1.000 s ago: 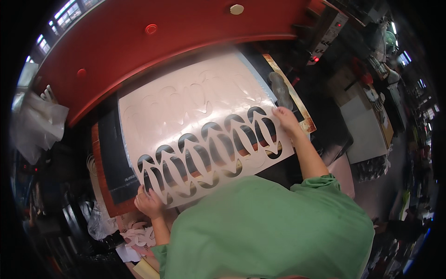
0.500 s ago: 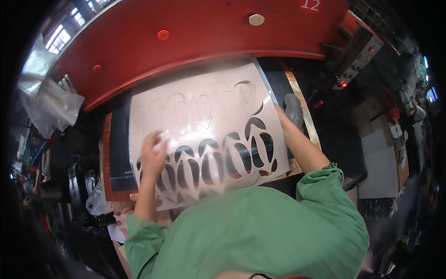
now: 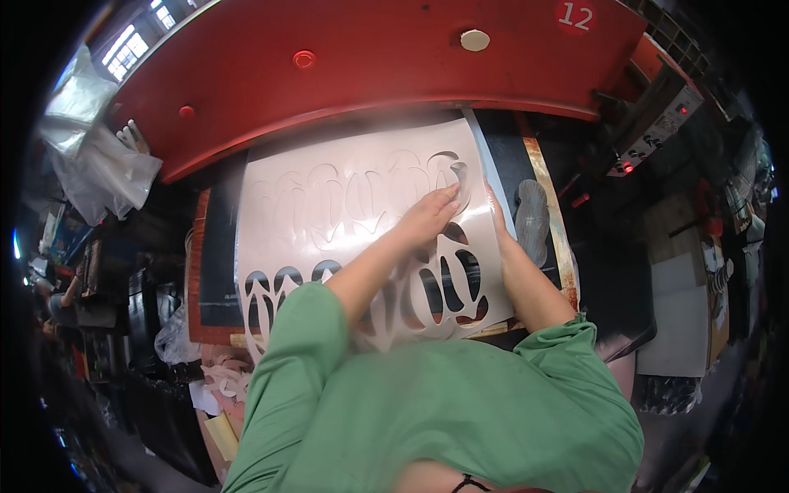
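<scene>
A pale pinkish sheet (image 3: 288,156) lies over a dark board, with rows of long curved cut shapes. In its far rows, cut outlines still hold their pieces; dark openings show through the near rows. My left hand (image 3: 429,217) reaches across the sheet with its fingers stretched out, the fingertips at the dark-gapped cut shape on the far right. At the sheet's right edge is my right hand (image 3: 500,220), its fingers partly hidden by the sheet, so their grip does not show. A grey sole-shaped piece (image 3: 532,222) lies just right of that hand.
A red machine beam (image 3: 370,74) spans the far side. A control box with lit red lights (image 3: 649,135) stands at the right. Clear plastic bags (image 3: 111,168) hang at the left. Pinkish scraps (image 3: 223,378) lie low at the left, and a pale board (image 3: 678,316) stands at the right.
My left hand has moved from the sheet's left side across to the far-right cut shape. More of my right hand shows at the sheet's edge. The view has shifted slightly.
</scene>
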`<state>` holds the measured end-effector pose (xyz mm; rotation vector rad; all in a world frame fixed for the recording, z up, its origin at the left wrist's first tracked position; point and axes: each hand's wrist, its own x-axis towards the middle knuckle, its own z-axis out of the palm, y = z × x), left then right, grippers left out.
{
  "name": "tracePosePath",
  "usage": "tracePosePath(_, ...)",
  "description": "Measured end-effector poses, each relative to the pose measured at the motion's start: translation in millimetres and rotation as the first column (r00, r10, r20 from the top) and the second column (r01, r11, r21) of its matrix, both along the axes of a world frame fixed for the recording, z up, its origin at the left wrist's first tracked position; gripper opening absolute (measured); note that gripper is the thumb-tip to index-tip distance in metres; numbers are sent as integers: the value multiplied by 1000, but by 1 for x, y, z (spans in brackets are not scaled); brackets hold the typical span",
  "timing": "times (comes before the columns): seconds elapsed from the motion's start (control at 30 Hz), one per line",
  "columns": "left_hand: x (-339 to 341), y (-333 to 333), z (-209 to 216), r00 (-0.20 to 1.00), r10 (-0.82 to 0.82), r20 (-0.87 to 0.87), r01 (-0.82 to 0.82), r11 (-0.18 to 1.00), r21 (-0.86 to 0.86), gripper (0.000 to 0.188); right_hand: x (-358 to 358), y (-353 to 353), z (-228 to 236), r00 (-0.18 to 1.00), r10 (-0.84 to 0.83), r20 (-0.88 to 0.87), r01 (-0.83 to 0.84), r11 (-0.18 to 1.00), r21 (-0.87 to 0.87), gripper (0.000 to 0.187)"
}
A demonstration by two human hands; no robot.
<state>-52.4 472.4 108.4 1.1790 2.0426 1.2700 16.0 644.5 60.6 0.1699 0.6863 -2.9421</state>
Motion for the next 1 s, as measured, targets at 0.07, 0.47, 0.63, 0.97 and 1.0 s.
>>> tracePosePath(0.07,-4,0,-8,998,-50,46,46,997,67,58,-6,0,-4,993,-68,92,65,997,39,64)
tracePosePath(0.47,12,3,-5,949,-2,317,-56,983,173,53,1,-12,46,973,-11,230,-49,966,254,71)
tracePosePath(0.63,15,3,28,877,12,480,-80,989,122,62,1,-25,83,966,-58,253,-44,923,382,69)
tracePosePath(0.97,-5,5,80,976,211,-44,-214,974,-77,44,-30,-26,95,999,-41,-12,42,997,57,58)
tracePosePath(1.0,-4,6,77,970,240,-35,-242,967,-77,42,-32,-30,83,991,-34,-133,31,999,-26,57)
